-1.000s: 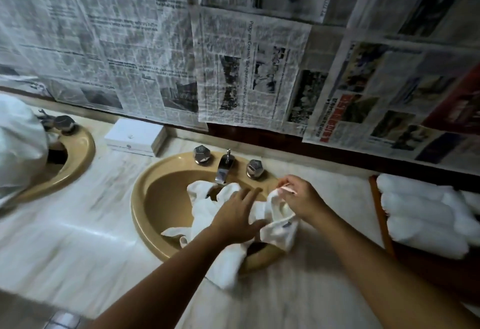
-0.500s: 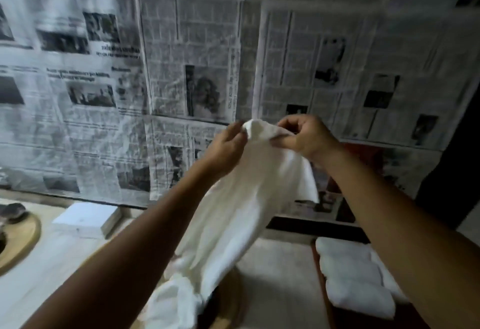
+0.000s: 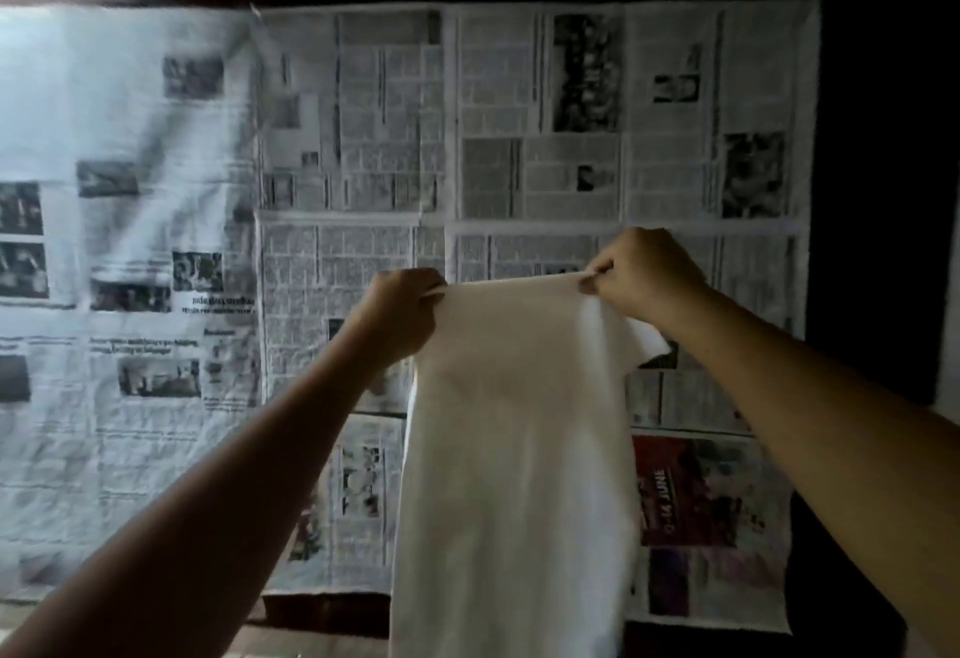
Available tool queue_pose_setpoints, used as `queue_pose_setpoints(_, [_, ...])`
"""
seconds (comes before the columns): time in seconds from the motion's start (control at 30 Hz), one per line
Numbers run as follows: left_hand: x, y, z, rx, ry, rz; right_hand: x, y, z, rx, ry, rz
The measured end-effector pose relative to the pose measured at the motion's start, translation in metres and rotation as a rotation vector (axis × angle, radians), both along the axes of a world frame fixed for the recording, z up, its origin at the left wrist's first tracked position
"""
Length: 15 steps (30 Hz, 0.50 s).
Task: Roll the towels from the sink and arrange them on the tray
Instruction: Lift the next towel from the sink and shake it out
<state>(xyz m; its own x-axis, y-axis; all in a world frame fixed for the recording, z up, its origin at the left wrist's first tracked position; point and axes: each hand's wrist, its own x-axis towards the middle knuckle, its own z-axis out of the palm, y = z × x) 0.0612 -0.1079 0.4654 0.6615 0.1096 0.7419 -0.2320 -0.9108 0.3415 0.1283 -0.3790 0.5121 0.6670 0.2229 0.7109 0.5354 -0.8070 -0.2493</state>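
A white towel (image 3: 514,475) hangs full length in front of me, held up by its top edge. My left hand (image 3: 400,314) pinches the towel's upper left corner. My right hand (image 3: 639,278) pinches the upper right part of that edge, and a loose flap of cloth sticks out to the right below it. The top edge is stretched flat between both hands. The towel's lower end runs out of the frame at the bottom. The sink and the tray are out of view.
A wall covered in newspaper sheets (image 3: 363,190) fills the view behind the towel. A dark strip (image 3: 883,190) runs down the right side. A dark wooden ledge (image 3: 322,616) shows under the papers at the bottom.
Both hands lifted the towel out of the sink, raised it high and spread apart along its top edge. My view tilted up from the counter to the wall.
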Motion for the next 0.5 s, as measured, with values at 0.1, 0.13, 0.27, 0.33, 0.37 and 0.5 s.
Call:
queue_pose_setpoints(0.1, [0.003,0.006,0.016,-0.198,-0.021,-0.039,0.002,-0.006,0.006,0.077,-0.088,0.013])
queue_pose_setpoints(0.13, [0.003,0.006,0.023,-0.296,-0.013,-0.093,0.002,-0.008,0.009,0.101,-0.077,0.020])
queue_pose_setpoints(0.27, [-0.004,-0.005,0.036,-0.630,-0.020,-0.394,-0.009,-0.008,0.015,0.197,0.103,0.010])
queue_pose_setpoints(0.33, [-0.004,-0.013,0.041,-0.649,-0.038,-0.463,-0.016,-0.006,0.020,0.316,0.253,-0.003])
queue_pose_setpoints(0.37, [-0.006,-0.018,0.041,-0.665,-0.047,-0.488,-0.017,-0.005,0.021,0.374,0.335,-0.012])
queue_pose_setpoints(0.5, [-0.014,-0.036,0.038,-0.798,-0.010,-0.665,-0.012,0.004,0.009,0.512,0.323,-0.061])
